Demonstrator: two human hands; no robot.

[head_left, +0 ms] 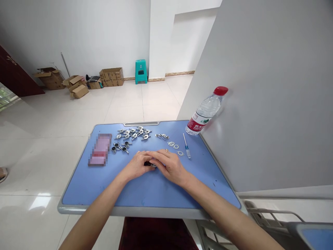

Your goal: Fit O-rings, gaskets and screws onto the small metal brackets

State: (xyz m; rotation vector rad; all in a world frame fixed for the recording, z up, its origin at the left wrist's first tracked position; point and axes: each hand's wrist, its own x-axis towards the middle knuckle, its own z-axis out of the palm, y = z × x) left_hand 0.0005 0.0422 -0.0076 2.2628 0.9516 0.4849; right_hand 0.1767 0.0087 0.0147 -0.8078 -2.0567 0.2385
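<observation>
Over the middle of the blue desk, my left hand (137, 164) is closed around a small black and metal part (148, 163). My right hand (170, 166), a ring on one finger, is closed on the same part from the other side. Fingers hide most of it. Beyond my hands lie several shiny U-shaped metal pieces (134, 135). Nearer my left hand are several small metal parts with black round centres (124, 149). Flat oval metal plates (180, 153) lie past my right hand, with a small group of metal pieces (163, 136) behind them.
A screwdriver (187, 151) with a clear and blue handle lies on the right. A red-capped water bottle (205, 113) stands at the desk's right rear, by the wall. A blurred pinkish rectangle (101, 148) lies left. Beyond are a teal stool (141, 69) and cardboard boxes (111, 77).
</observation>
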